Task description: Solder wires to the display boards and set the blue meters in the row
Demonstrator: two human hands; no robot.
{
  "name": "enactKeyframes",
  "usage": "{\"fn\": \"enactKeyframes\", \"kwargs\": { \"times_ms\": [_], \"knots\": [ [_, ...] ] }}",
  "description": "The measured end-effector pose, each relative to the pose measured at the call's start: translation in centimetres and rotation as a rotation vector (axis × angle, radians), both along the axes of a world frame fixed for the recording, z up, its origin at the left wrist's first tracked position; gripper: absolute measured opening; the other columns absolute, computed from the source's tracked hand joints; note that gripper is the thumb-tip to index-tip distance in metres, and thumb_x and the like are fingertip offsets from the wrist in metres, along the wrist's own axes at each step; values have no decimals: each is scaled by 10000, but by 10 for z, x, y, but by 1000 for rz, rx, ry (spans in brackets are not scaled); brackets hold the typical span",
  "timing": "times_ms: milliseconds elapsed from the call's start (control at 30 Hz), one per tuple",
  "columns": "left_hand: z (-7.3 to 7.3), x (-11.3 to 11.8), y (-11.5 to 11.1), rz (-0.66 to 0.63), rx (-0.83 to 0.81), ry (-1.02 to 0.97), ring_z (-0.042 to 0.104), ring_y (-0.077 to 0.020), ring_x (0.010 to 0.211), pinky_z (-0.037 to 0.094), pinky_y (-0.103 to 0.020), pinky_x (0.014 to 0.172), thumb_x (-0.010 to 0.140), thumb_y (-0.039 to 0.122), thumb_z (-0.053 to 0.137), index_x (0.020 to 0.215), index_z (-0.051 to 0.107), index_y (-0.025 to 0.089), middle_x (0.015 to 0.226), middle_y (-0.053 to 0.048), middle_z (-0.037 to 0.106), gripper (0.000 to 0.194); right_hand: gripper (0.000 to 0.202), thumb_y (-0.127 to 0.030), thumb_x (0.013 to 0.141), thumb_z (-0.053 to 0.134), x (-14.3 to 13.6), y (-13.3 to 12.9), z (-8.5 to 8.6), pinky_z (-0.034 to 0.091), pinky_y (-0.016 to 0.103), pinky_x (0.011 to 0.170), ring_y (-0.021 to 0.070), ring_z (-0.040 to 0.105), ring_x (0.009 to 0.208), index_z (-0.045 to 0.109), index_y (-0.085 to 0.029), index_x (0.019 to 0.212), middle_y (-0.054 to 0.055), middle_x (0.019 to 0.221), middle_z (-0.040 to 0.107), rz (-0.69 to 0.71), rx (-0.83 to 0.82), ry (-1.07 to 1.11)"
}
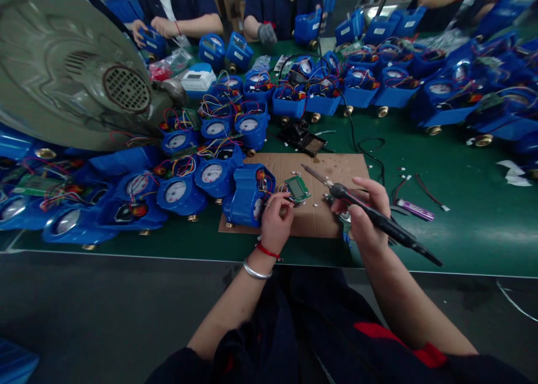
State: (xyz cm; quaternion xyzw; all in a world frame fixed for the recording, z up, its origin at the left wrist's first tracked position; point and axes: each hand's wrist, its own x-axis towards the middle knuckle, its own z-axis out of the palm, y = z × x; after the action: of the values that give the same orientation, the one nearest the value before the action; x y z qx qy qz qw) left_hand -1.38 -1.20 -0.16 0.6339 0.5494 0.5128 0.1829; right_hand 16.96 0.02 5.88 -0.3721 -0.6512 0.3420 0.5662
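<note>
My right hand (370, 213) is wrapped round a black soldering iron (380, 218), its metal tip pointing up and left over the cardboard. A small green circuit board with a grey display (298, 188) lies on the cardboard sheet (319, 221), below and left of the tip. The fingertips of my left hand (278, 220) are pinched together at the board's lower left edge; what they hold is too small to make out. Just left of that hand, a blue water meter (246, 190) rests on its side with thin wires showing. Under my right hand lies a small silver and blue part (346, 220), partly hidden.
Several blue meters with loose wires (176, 190) crowd the left and back. A large grey-green fan (71, 64) stands at left. Behind the cardboard is a soldering iron stand (309, 140). A purple battery (416, 210) lies at right. Co-workers' hands (166, 28) are across the table.
</note>
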Motion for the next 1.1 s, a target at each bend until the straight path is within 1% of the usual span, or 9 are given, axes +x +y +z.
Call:
{"fn": "enactKeyframes", "kwargs": {
  "times_ms": [133, 200, 300, 433, 533, 600, 800, 933, 1100],
  "knots": [
    [0, -1, 1, -17, 22, -15, 582, -190, 1027, 478, -388, 906, 832, 48, 546, 835, 532, 186, 1054, -67, 619, 139, 301, -428, 841, 618, 11, -7, -7, 487, 299, 520, 177, 608, 601, 565, -249, 1077, 22, 753, 631, 22, -72, 106],
    [0, -1, 1, -21, 23, -29, 583, -187, 1021, 482, -384, 900, 833, 39, 537, 838, 527, 183, 1055, -68, 615, 144, 276, -401, 830, 641, 15, -9, -12, 471, 284, 497, 166, 595, 569, 589, -232, 1042, 15, 719, 627, 14, -102, 97],
    [-1, -1, 1, -18, 18, -42, 585, -185, 1011, 490, -375, 886, 834, 36, 530, 835, 523, 182, 1054, -68, 612, 146, 232, -366, 819, 662, 22, -12, -18, 459, 277, 478, 157, 592, 545, 622, -222, 996, 15, 727, 629, -12, -139, 45],
    [0, -1, 1, -13, 12, -45, 586, -185, 996, 495, -364, 865, 834, 37, 532, 837, 532, 183, 1052, -67, 611, 145, 180, -325, 841, 640, 29, -16, -20, 482, 305, 532, 174, 607, 560, 644, -223, 989, 10, 678, 643, 0, -180, -121],
    [-1, -2, 1, -18, 4, -46, 584, -189, 1009, 493, -375, 877, 838, 46, 533, 839, 535, 185, 1055, -67, 610, 139, 168, -314, 843, 633, 30, -15, -19, 490, 321, 569, 185, 620, 573, 649, -228, 986, 0, 641, 651, 12, -150, -245],
    [-1, -2, 1, -22, 2, -44, 582, -192, 1022, 490, -383, 891, 843, 53, 532, 841, 533, 187, 1060, -68, 609, 134, 155, -306, 843, 630, 29, -14, -18, 492, 320, 581, 182, 623, 576, 646, -230, 977, -7, 635, 654, 23, -130, -287],
    [-2, -3, 1, -24, 15, -43, 579, -188, 1019, 485, -385, 899, 850, 65, 538, 848, 534, 184, 1057, -67, 609, 119, 153, -295, 846, 628, 26, -11, -16, 500, 295, 575, 166, 632, 591, 637, -224, 981, -14, 658, 659, 49, -137, -320],
    [-2, -3, 2, -25, 23, -54, 580, -184, 1016, 488, -377, 886, 859, 73, 534, 851, 537, 180, 1062, -74, 610, 107, 172, -297, 846, 628, 28, -11, -19, 508, 284, 572, 163, 640, 609, 626, -226, 1003, -9, 692, 668, 69, -175, -329],
    [-1, -2, 1, -21, 28, -43, 583, -187, 1017, 491, -382, 884, 865, 84, 529, 852, 541, 182, 1061, -76, 610, 100, 179, -308, 848, 624, 29, -11, -21, 510, 287, 569, 165, 641, 607, 625, -223, 1006, -5, 693, 666, 71, -181, -324]
  ]
}}
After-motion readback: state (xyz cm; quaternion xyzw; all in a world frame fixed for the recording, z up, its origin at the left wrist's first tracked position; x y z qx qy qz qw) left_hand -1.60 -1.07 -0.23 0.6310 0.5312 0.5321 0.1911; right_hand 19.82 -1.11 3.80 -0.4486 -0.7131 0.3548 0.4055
